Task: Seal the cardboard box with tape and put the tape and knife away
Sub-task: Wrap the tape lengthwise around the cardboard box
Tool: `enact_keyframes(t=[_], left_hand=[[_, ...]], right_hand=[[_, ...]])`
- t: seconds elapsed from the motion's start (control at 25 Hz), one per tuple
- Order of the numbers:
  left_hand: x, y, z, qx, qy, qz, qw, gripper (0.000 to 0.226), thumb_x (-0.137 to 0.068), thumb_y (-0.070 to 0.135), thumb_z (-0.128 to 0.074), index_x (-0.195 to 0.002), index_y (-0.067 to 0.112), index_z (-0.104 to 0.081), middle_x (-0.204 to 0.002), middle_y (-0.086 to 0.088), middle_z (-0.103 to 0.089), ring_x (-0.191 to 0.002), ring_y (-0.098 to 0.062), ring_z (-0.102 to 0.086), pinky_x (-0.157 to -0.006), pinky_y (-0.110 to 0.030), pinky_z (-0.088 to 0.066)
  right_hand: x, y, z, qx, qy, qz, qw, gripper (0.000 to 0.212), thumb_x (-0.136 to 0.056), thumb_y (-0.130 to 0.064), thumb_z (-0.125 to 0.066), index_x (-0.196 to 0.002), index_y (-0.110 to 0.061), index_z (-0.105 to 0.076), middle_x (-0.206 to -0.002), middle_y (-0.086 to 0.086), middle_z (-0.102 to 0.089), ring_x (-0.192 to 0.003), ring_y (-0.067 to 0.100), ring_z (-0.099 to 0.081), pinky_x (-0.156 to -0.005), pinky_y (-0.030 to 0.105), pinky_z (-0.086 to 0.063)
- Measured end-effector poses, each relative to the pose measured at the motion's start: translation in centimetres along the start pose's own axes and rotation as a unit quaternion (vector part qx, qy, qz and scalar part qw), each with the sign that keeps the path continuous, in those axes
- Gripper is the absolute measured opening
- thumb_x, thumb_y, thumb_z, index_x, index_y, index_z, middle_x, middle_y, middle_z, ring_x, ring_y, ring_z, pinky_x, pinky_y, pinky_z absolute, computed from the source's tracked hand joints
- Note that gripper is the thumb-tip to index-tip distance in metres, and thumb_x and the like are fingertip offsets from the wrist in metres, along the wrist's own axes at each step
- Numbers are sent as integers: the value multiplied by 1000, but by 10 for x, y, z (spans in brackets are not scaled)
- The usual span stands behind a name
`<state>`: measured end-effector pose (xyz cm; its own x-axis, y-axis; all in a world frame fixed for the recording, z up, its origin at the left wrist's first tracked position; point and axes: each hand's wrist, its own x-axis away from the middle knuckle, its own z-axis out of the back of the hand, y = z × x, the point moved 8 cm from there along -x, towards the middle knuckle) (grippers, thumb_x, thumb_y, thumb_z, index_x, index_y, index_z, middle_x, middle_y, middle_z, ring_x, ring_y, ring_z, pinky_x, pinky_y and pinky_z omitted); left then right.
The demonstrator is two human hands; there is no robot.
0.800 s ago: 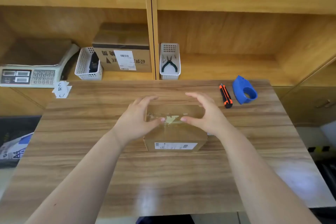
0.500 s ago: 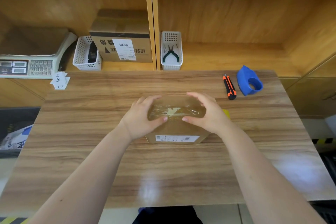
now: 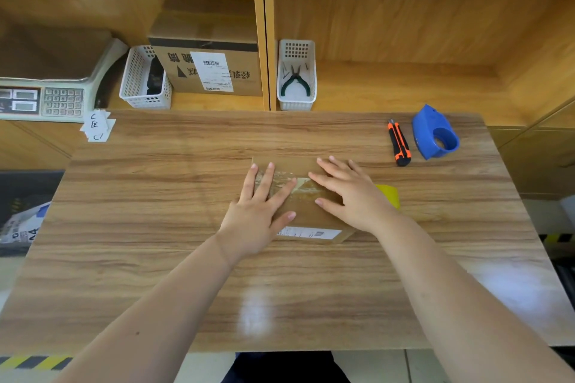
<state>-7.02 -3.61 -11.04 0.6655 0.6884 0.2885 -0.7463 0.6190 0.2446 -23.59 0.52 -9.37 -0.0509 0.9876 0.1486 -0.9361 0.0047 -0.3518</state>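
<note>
Item one, the cardboard box [image 3: 306, 214]: we find it flat on the wooden counter [image 3: 155, 227], a little past the middle toward the far side, its printed label on the near face and a strip of clear tape [image 3: 280, 182] wrinkled across its top. Our left hand [image 3: 259, 211] lies palm down on the left half of the lid, fingers spread and flat, gripping nothing; our right hand [image 3: 348, 193] lies likewise on the right half, fingers splayed over the tape, pressing and not clasping. Just beside the right hand, at the box's right end, a yellow roll of tape [image 3: 389, 196] shows partly behind the wrist. Further right and back, near the far edge, we list an orange-and-black utility knife [image 3: 399, 142] and, close beside it but apart, a blue tape dispenser [image 3: 434, 133]. The counter's left half and whole near strip lie bare up to their edges. Beyond the far edge, the shelf [image 3: 389, 93] carries a white basket with pliers [image 3: 296, 79], a second white basket [image 3: 144, 79], a larger labelled carton [image 3: 208, 62], and a weighing scale [image 3: 46, 84]; paper slips [image 3: 98, 126] overhang the counter's far left corner.
</note>
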Motion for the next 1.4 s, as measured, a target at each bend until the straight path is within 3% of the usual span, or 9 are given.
enact_keyframes(t=[0.24, 0.4, 0.52, 0.68, 0.8, 0.96, 1.12, 1.28, 1.4], left_hand=[[-18, -10, 6, -38, -32, -40, 998, 84, -78, 80, -40, -141, 63, 13, -158, 6, 31, -144, -23, 32, -108, -55, -32], [-42, -19, 15, -111, -18, -51, 992, 80, -90, 61, -43, -143, 58, 17, -160, 2, 27, -145, -25, 29, -114, -66, -1], [-40, -9, 17, -99, 20, -36, 994, 71, -100, 43, -39, -152, 40, 8, -163, -9, 17, -148, -26, 20, -116, -57, 11], [-20, 32, -1, 90, 5, 3, 996, 95, -84, 72, -39, -155, 28, 8, -159, -2, 24, -146, -22, 27, -118, -47, 12], [-22, 50, -16, 76, -2, 33, 997, 116, -73, 83, -37, -152, 21, 19, -156, -4, 31, -142, -29, 34, -119, -47, 7], [-39, 34, -11, 28, 7, -4, 1000, 101, -82, 74, -39, -153, 26, 14, -160, -3, 27, -143, -29, 33, -121, -49, -12], [-53, 7, 0, 25, -46, -56, 997, 98, -84, 65, -51, -152, 38, 15, -157, 11, 32, -142, -19, 35, -108, -45, -40], [-64, -4, 17, -3, -48, -73, 996, 88, -90, 53, -52, -153, 39, 8, -160, 13, 24, -146, -16, 25, -108, -44, -37], [-65, 4, 17, -66, -9, -81, 994, 79, -97, 52, -39, -154, 29, 11, -162, 1, 20, -148, -24, 20, -121, -48, -10]], right_hand=[[-26, 19, 4, 53, -81, -22, 995, 63, -92, -64, -36, -149, -49, -14, -161, -23, 2, -145, 19, -17, -116, 42, -15], [-31, 22, 3, 45, -9, -75, 996, 66, -89, -68, -35, -149, -45, -19, -161, -21, -6, -125, 23, -36, -105, 38, -26], [-31, 23, 3, 52, 40, -149, 987, 69, -89, -71, -31, -150, -40, -22, -162, -16, -11, -122, 28, -39, -100, 40, -30], [-29, 17, 0, 31, 68, -240, 968, 68, -91, -67, -28, -151, -36, -20, -163, -15, -9, -119, 30, -42, -96, 42, -35], [-29, 13, -1, 3, 74, -269, 960, 63, -94, -59, -32, -151, -36, -21, -161, -22, -7, -119, 28, -44, -99, 43, -36], [-31, 20, 5, -25, 20, -207, 978, 57, -98, -47, -35, -152, -36, -18, -162, -20, -5, -129, 31, -41, -104, 47, -36], [-30, 33, 5, -143, -50, -121, 981, 59, -100, -30, -45, -152, -36, -17, -161, -20, 4, -151, 15, 1, -120, 55, -13], [-28, 28, 3, -92, -80, -56, 991, 73, -93, -39, -57, -152, -36, -14, -160, -20, 2, -148, 7, 11, -122, 49, -3], [-26, 23, 1, 27, -54, -25, 998, 74, -96, -41, -50, -154, -30, -5, -162, -13, 6, -146, 7, 15, -122, 43, 2]])
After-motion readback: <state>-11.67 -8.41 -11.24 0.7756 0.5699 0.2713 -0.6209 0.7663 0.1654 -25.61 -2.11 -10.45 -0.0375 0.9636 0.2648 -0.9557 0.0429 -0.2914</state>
